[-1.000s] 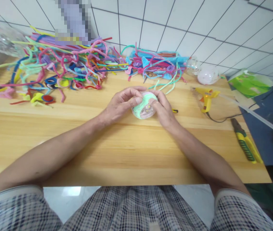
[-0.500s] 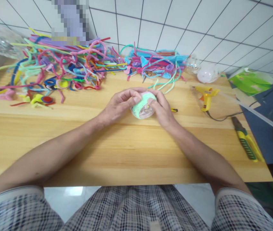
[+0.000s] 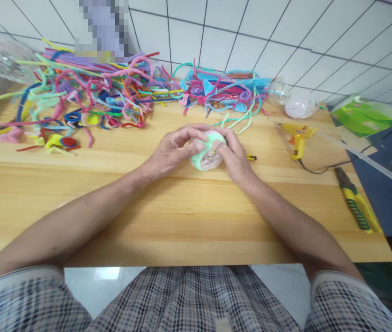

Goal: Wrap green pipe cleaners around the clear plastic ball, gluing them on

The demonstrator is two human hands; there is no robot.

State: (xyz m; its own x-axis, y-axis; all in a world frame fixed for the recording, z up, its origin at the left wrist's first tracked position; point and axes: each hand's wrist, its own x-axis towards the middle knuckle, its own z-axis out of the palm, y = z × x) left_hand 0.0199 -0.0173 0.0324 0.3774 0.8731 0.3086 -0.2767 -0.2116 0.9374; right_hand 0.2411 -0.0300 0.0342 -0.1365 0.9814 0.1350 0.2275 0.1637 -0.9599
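Observation:
Between my two hands is a clear plastic ball (image 3: 210, 159), partly covered by mint-green pipe cleaner (image 3: 197, 159). My left hand (image 3: 182, 146) grips it from the left, its thumb and fingertips pressed on the green strip. From the right, my right hand (image 3: 233, 152) wraps round the ball with the thumb on top. The ball's far side is hidden behind my fingers. Just right of my right hand lies a small yellow and black tool (image 3: 251, 157), partly covered by that hand.
Tangled pipe cleaners (image 3: 106, 92) cover the table's back left and middle. Clear balls (image 3: 299, 105) stand at the back right. A yellow glue gun (image 3: 298, 138) with a cord and yellow-green pliers (image 3: 354, 200) lie to the right. A green packet (image 3: 365, 115) sits beyond the table's corner.
My left fingers have shifted slightly on the green strip, and more of the ball's clear surface shows. My right hand keeps its grip. The whole view has moved a little.

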